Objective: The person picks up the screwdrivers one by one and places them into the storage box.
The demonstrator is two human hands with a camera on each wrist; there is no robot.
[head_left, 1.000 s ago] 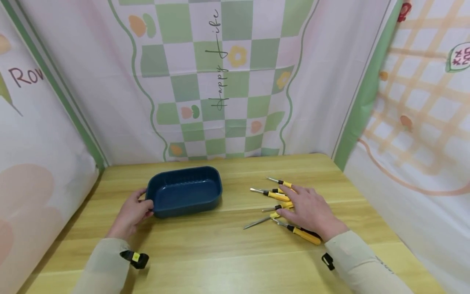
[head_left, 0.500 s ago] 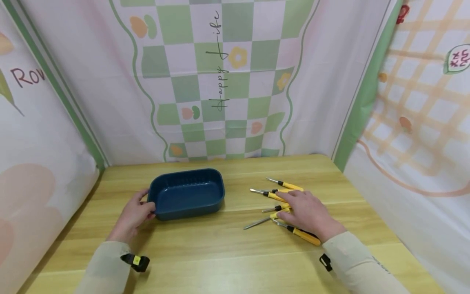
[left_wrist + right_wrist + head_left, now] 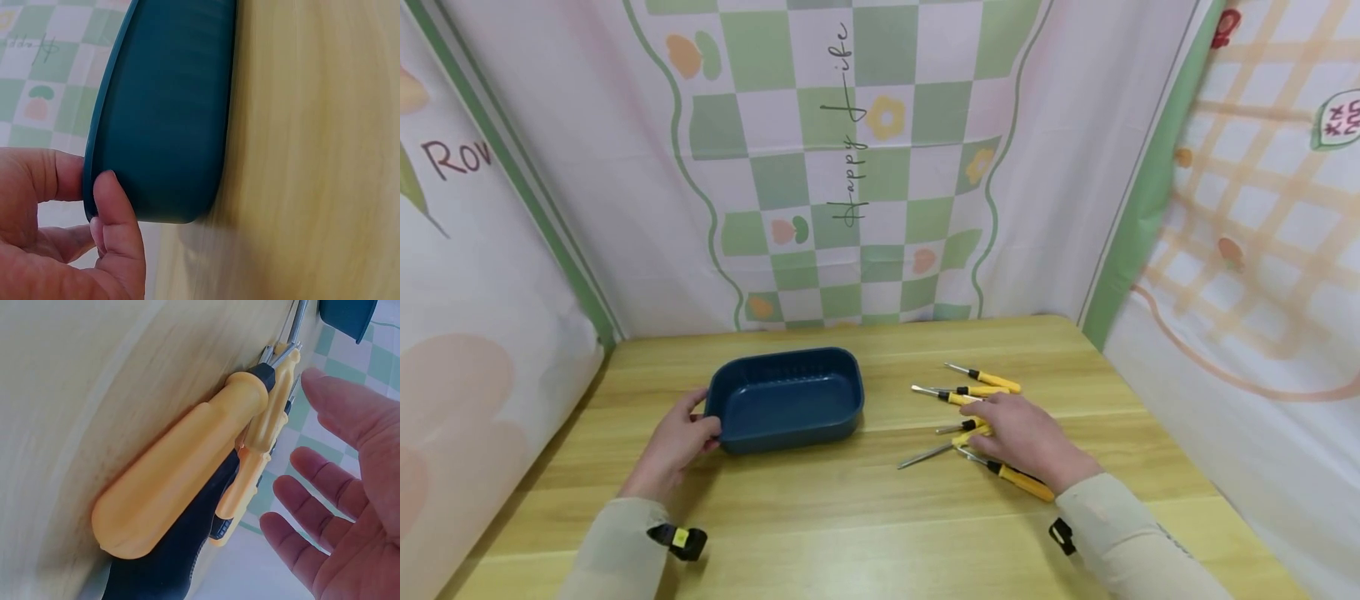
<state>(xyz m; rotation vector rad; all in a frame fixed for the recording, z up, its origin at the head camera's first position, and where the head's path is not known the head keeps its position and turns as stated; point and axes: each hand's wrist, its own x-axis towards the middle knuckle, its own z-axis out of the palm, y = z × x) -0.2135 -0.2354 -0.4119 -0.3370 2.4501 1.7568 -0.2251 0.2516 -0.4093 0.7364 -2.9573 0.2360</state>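
Note:
In the head view, my left hand (image 3: 673, 442) pinches the left end of a dark blue rectangular tray (image 3: 790, 435), which holds nothing. The left wrist view shows the thumb (image 3: 115, 206) on the tray's outer wall and other fingers at its rim. Several screwdrivers with yellow handles lie loosely grouped to the right. Over them hovers my right hand (image 3: 1030, 437), partly hiding them. Seen from the right wrist, its fingers are spread, holding nothing, beside a large yellow screwdriver handle (image 3: 181, 469). Under that handle lies a black handle (image 3: 172, 550), its kind hidden.
Everything lies on a wood-grain table (image 3: 835, 533). One screwdriver (image 3: 996, 382) lies at the back of the group, and another (image 3: 1026, 483) lies nearest me. A long metal shaft (image 3: 925, 455) points toward the tray. Printed cloth (image 3: 880, 192) hangs behind the table and at both sides.
The tray has slid slightly to the right and toward me, with my left hand moving along. My right hand has drawn back a little, uncovering more of the rear screwdriver handles.

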